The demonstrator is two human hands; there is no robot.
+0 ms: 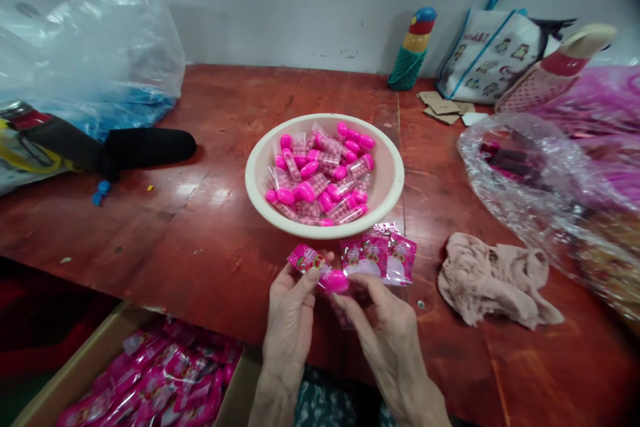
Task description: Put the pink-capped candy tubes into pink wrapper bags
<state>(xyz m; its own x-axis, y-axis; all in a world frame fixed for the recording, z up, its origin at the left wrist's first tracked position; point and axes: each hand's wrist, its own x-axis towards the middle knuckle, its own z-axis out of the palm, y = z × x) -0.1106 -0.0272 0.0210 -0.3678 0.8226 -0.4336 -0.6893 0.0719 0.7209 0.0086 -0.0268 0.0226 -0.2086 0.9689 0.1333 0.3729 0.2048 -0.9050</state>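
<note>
My left hand (290,310) pinches a small pink printed packet (306,257) near the front edge of the red wooden table (200,233). My right hand (383,327) holds a pink-capped clear capsule (334,282) against that packet; its fingers are closed round it. Just beyond my hands lies a small stack of the same pink packets (379,260). Behind them stands a cream bowl (393,177) filled with several pink-capped capsules (323,177) of small pink beads.
A cardboard box (100,363) of filled pink packets sits below the table at front left. A beige cloth (493,280) and crinkled plastic bags (540,180) lie right. A clear bag (95,53) and black object (145,147) lie left. A bottle (413,50) and tote bag (493,53) stand against the wall.
</note>
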